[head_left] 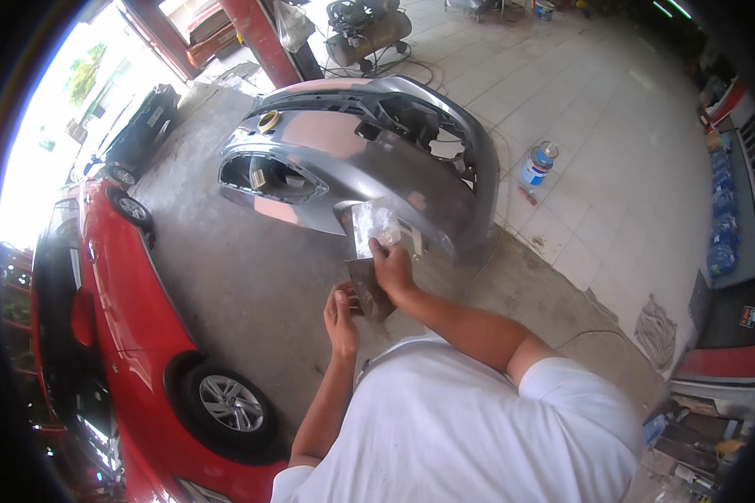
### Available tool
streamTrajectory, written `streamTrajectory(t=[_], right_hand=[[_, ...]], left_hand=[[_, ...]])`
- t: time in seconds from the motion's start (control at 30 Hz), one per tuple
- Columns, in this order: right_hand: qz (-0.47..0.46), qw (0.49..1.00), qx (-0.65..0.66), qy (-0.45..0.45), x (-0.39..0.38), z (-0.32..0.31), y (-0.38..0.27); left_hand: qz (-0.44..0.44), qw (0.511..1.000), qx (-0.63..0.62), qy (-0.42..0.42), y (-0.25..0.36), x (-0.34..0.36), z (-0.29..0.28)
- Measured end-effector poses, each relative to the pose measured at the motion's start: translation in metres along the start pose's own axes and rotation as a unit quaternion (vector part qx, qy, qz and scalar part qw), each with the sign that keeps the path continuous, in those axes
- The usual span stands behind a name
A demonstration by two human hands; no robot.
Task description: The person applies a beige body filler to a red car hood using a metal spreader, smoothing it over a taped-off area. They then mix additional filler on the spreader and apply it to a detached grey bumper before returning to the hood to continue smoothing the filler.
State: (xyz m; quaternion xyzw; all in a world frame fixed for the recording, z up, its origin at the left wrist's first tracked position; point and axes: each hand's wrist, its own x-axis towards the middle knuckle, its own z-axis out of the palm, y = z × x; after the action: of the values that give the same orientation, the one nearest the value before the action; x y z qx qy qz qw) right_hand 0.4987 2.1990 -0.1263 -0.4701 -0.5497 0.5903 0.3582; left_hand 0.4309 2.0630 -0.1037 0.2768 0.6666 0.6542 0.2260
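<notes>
One bumper [362,172], one compressor [366,45]

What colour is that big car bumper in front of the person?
The bumper is mostly grey with pinkish patches; it shows best in the head view.

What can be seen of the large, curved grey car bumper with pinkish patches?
The large, curved grey car bumper looks like plastic, partly glossy, with dull pinkish patches. It has a rounded opening at its left end and a larger one toward the far right. It stands ahead of the person; its support is mostly hidden. A yellow ring sits on its far-left part, and a pale cylinder shows at the left opening. A pale, shiny flat sheet in the right hand overlaps its near edge; contact is unclear.
</notes>
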Motion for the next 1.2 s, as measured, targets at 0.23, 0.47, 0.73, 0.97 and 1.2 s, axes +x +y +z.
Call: streamTrajectory(t=[0.23,0.47,0.73,0.97,1.2], right_hand=[[-0.112,0.981,-0.153,0.029,-0.064,0.013,-0.004],[-0.179,0.942,-0.228,0.169,-0.064,0.005,0.032],[0.083,0.95,0.073,0.293,-0.02,-0.052,-0.047],[0.167,0.893,0.38,0.174,-0.052,-0.04,-0.035],[0.203,0.957,0.195,0.07,-0.102,-0.088,-0.055]], left_hand=[[0.083,0.973,0.209,0.044,0.016,-0.038,-0.032],[-0.014,0.957,0.289,-0.025,0.003,-0.086,-0.032],[-0.032,0.928,0.315,-0.196,-0.074,-0.162,-0.065],[0.098,0.982,0.066,-0.149,-0.004,-0.121,0.005],[0.067,0.985,-0.117,-0.106,-0.028,-0.118,0.077]])
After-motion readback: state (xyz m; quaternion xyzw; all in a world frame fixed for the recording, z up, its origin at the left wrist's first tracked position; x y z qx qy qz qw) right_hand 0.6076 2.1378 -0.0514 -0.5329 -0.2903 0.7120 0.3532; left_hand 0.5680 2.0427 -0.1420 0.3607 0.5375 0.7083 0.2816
